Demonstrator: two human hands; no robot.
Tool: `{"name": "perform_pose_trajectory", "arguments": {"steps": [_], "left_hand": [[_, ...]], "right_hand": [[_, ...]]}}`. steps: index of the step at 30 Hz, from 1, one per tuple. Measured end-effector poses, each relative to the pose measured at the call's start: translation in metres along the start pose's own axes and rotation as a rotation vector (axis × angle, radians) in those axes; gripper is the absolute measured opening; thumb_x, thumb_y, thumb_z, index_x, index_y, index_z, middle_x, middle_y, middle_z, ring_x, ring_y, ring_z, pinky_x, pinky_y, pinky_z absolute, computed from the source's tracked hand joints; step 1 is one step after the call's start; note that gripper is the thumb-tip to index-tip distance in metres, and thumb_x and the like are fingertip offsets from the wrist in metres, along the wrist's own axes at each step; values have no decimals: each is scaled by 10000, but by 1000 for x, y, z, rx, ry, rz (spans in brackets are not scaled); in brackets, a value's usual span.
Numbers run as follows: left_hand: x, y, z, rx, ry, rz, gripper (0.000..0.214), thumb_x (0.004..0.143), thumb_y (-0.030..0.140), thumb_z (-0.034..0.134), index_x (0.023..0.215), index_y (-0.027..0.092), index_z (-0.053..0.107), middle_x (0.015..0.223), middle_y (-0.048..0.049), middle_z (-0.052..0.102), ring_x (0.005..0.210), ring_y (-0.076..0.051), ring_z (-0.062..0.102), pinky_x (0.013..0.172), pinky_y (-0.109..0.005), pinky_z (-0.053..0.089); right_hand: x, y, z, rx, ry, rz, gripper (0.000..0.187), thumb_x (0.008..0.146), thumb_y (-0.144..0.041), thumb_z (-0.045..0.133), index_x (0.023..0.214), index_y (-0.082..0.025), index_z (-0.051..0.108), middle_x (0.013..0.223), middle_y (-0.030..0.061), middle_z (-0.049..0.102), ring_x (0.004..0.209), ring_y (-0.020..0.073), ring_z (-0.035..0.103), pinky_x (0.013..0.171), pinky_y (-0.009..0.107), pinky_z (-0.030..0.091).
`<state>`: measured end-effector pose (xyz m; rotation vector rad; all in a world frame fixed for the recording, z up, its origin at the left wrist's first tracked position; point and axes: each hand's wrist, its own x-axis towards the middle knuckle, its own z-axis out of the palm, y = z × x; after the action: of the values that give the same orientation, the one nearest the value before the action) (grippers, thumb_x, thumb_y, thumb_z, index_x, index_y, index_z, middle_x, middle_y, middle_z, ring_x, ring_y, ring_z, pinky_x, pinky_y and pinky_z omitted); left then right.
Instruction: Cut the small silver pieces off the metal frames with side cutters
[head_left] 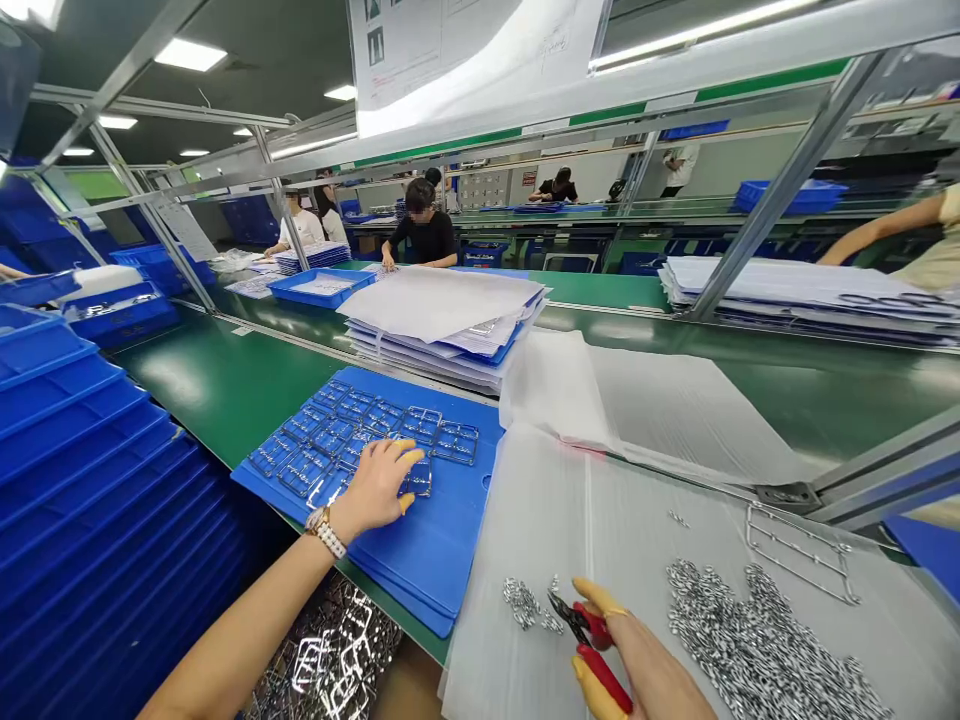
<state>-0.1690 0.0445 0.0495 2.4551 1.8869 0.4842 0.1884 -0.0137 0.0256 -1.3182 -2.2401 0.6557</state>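
My left hand (pixel 379 486) reaches onto a blue board (pixel 442 520) where several clear rectangular frames (pixel 360 435) lie in rows. Its fingers are curled over a frame at the near end of the rows. It wears a watch and yellow finger covers. My right hand (pixel 637 660) is closed round red-handled cutters (pixel 589 635), which point left over a white foam sheet (pixel 540 500). A small pile of shiny metal bits (pixel 525 605) lies just beyond the cutter tip.
A large heap of metal bits (pixel 757 640) and one wire frame (pixel 799 550) lie at the right. Blue trays (pixel 82 470) are stacked at the left. Stacked sheets (pixel 450 320) sit behind the board. Other people work along the far green benches.
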Motion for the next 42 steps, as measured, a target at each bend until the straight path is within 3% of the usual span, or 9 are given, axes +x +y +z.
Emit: {"name": "perform_pose_trajectory", "arguments": {"steps": [3, 9, 11, 16, 18, 21, 29, 36, 42], "left_hand": [[17, -1, 3, 11, -113, -16, 799, 573, 311, 757, 1304, 296, 434, 1329, -105, 453, 1227, -357, 343, 1015, -565, 195], [9, 5, 3, -86, -122, -50, 786, 626, 369, 704, 1340, 222, 410, 1208, -130, 484, 1139, -323, 439, 1006, -529, 292], [-3, 17, -1, -378, -70, -91, 786, 684, 391, 653, 1386, 243, 332, 1273, -119, 439, 1162, -296, 438, 1009, -484, 331], [-26, 78, 9, -1759, -32, -293, 663, 803, 530, 456, 1402, 309, 275, 1426, -87, 363, 1128, -298, 504, 923, -518, 418], [-26, 102, 19, -2091, -67, -423, 635, 824, 587, 388, 1381, 288, 330, 1409, -105, 402, 1094, -291, 534, 890, -520, 431], [-21, 126, 30, -2327, -118, -554, 697, 809, 675, 323, 1346, 238, 401, 1323, -151, 499, 1016, -288, 582, 799, -470, 471], [-17, 152, 49, -2316, -41, -469, 549, 834, 383, 432, 1332, 153, 446, 1184, -144, 611, 950, -239, 603, 904, -401, 406], [-20, 160, 63, -2159, 33, -603, 667, 828, 635, 362, 1260, 158, 535, 1058, -136, 666, 981, -272, 597, 919, -409, 396], [-19, 160, 64, -2099, 40, -578, 720, 802, 691, 339, 1240, 162, 557, 1077, -133, 664, 1009, -277, 585, 931, -407, 390]], "right_hand": [[1, -7, 2, 8, 28, -42, 367, 871, -291, 400, 1223, -219, 475, 1078, 109, 627, 967, 225, 609, 837, 369, 503], [-4, -6, -6, -53, -48, -200, 478, 857, -314, 492, 1321, -250, 398, 1065, 85, 632, 974, 212, 596, 829, 349, 499], [-3, -6, -6, -85, -27, -177, 464, 851, -327, 505, 1300, -245, 421, 1019, 82, 639, 907, 211, 607, 777, 352, 507], [13, -27, 4, -144, 42, -96, 375, 834, -273, 501, 1204, -207, 501, 990, 94, 639, 906, 230, 600, 771, 376, 485], [19, -39, 6, -157, 64, -86, 357, 823, -244, 491, 1176, -195, 514, 961, 93, 640, 887, 230, 599, 770, 376, 477], [25, -52, 4, -187, 67, -49, 322, 817, -228, 477, 1130, -187, 537, 917, 84, 640, 845, 225, 597, 750, 371, 467], [36, -75, -6, -281, -81, 102, 207, 810, -263, 491, 982, -199, 586, 881, 65, 636, 829, 234, 593, 710, 346, 429], [46, -83, -8, -340, -188, 132, 161, 799, -285, 504, 870, -175, 597, 891, 110, 653, 841, 262, 605, 690, 352, 430], [46, -81, -7, -322, -182, 132, 188, 803, -289, 498, 917, -180, 600, 932, 106, 660, 854, 254, 613, 692, 339, 435]]}}
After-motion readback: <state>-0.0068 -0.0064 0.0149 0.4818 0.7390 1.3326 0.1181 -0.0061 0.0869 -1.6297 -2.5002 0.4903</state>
